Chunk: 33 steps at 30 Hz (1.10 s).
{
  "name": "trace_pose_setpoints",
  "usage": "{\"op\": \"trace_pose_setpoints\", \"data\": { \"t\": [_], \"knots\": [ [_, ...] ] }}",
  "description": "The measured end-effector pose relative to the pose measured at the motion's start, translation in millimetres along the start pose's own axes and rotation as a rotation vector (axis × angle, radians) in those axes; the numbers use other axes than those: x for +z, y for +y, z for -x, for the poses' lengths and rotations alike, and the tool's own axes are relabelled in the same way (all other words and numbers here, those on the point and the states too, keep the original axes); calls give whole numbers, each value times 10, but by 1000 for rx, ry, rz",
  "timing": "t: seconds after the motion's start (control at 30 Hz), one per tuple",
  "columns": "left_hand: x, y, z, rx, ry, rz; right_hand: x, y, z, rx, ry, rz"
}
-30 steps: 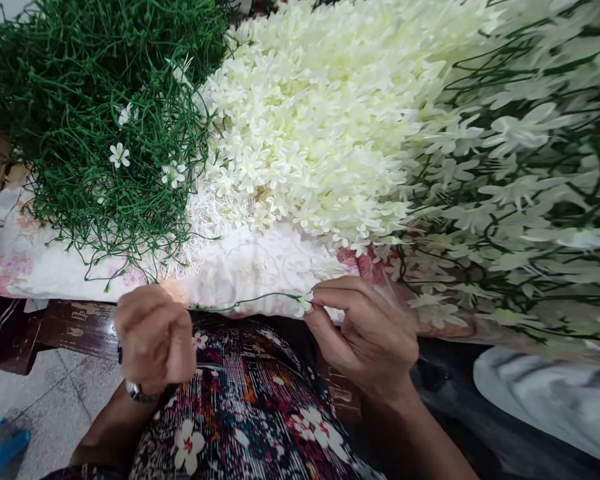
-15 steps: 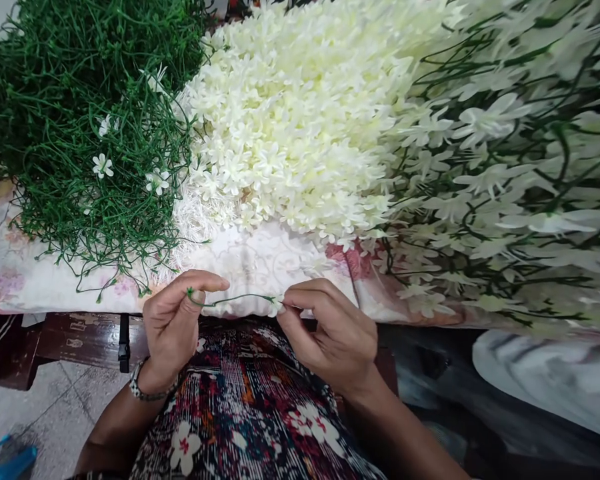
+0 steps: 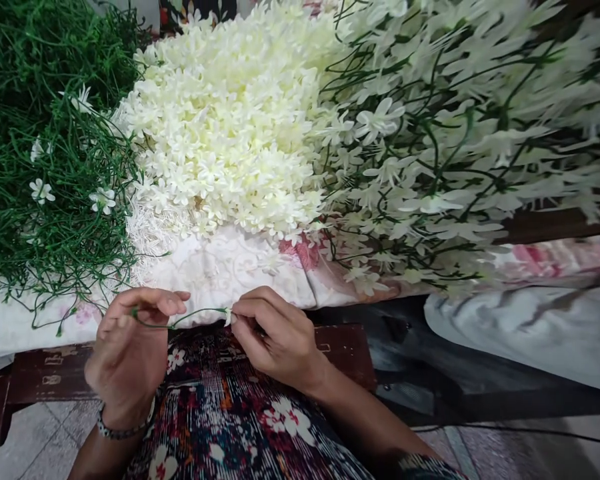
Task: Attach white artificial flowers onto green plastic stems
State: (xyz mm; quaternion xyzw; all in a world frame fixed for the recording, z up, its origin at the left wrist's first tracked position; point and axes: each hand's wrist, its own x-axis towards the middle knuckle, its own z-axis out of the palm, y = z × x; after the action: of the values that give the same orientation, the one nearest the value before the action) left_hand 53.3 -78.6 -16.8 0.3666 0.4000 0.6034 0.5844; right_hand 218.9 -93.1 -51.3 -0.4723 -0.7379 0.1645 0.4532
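My right hand (image 3: 280,337) pinches a small white artificial flower (image 3: 228,316) between thumb and fingertips. From it a thin green plastic stem (image 3: 197,312) runs left, and its end lies across the fingers of my left hand (image 3: 135,340). The left hand is loosely open, palm turned upward, with the fingers not closed around the stem. Just beyond the hands, a heap of white flower heads (image 3: 230,140) sits on a pale floral cloth (image 3: 230,263). A pile of bare green stems (image 3: 55,167) lies to the left, with a few white blossoms among them.
At the right spreads a large bunch of white flowers on green stems (image 3: 445,153). White thread-like bits (image 3: 150,230) lie beside the stem pile. A dark wooden bench (image 3: 50,377) is below the cloth's edge. Whitish fabric (image 3: 520,333) is at the right.
The view has shifted, so the piles and hands appear further left. My left hand has loosened from its pinch on the stem's end. The right hand still holds the flower.
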Motion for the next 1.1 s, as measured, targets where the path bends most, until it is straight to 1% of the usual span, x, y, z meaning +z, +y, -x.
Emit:
{"op": "trace_pose_setpoints", "data": {
  "t": [0.1, 0.2, 0.23, 0.3, 0.37, 0.4, 0.47, 0.57, 0.67, 0.73, 0.83, 0.97, 1.03, 1.1],
  "knots": [
    [50, -10, -3, -10, 25, -14, -9, 4, 9, -2, -34, 22],
    [58, -8, -33, -46, 52, 4, -108, 22, -13, -25, -126, 39],
    [52, -6, -43, -59, 59, 8, -161, 42, -28, -34, -120, 58],
    [40, -9, -54, -80, 64, 8, -274, 109, -63, -35, -37, 144],
    [38, -25, -47, -113, 43, 4, -364, 200, -99, 26, 20, 301],
    [43, -37, -38, -131, 26, 5, -391, 247, -116, 62, 16, 378],
    [61, -66, -15, -157, -8, 10, -405, 324, -144, 117, -54, 504],
    [80, -105, 12, -168, -36, 13, -354, 383, -172, 170, -157, 628],
    [67, -131, 21, -171, -45, 2, -295, 403, -183, 191, -184, 669],
    [49, -141, 24, -183, -45, -10, -276, 417, -183, 175, -170, 650],
    [37, -150, 28, -205, -45, -29, -286, 440, -172, 145, -111, 568],
    [77, -168, 20, -244, -67, -30, -343, 415, -143, 137, 0, 357],
    [117, -194, 5, -287, -97, -22, -365, 365, -128, 201, 49, 183],
    [162, -233, -13, -323, -124, -25, -363, 299, -116, 313, 61, -49]
  ]
}}
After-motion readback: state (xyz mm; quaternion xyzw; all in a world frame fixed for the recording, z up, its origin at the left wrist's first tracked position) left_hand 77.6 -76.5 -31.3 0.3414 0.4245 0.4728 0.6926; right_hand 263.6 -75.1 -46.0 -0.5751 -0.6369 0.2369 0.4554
